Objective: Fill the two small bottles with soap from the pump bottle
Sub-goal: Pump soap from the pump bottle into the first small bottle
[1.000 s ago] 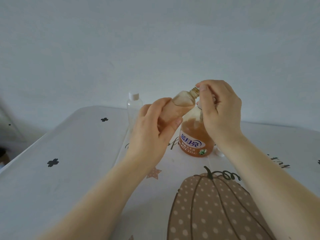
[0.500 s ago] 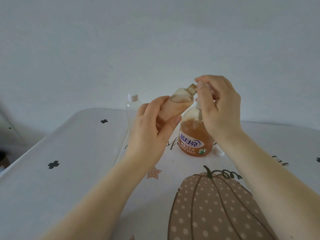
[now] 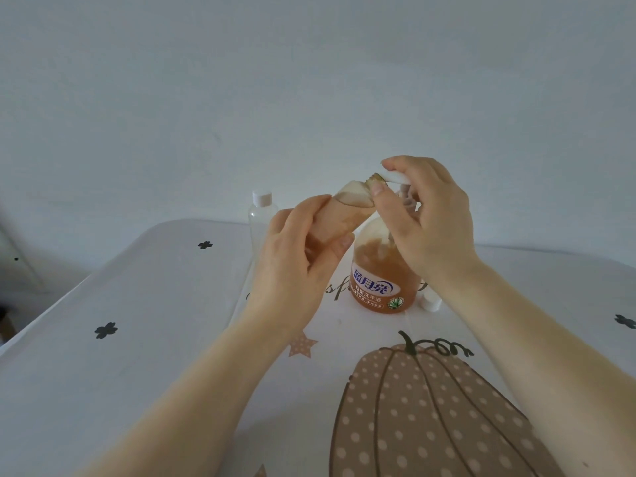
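Observation:
My left hand (image 3: 296,266) grips a small clear bottle (image 3: 347,204), tilted with its open threaded neck up and to the right against the white pump spout. Orange soap fills most of this small bottle. My right hand (image 3: 426,218) is curled over the white pump head (image 3: 399,177) of the orange soap pump bottle (image 3: 378,284), which stands on the table. A second small clear bottle (image 3: 260,215) with a white cap stands upright behind my left hand and looks empty.
A white cap (image 3: 430,302) lies on the table right of the pump bottle. The table (image 3: 137,339) carries a white cloth with black flowers and a dotted pumpkin print (image 3: 430,418). A plain wall rises behind.
The pump head and my right hand have risen. My left hand has lifted the small bottle's neck along with the spout.

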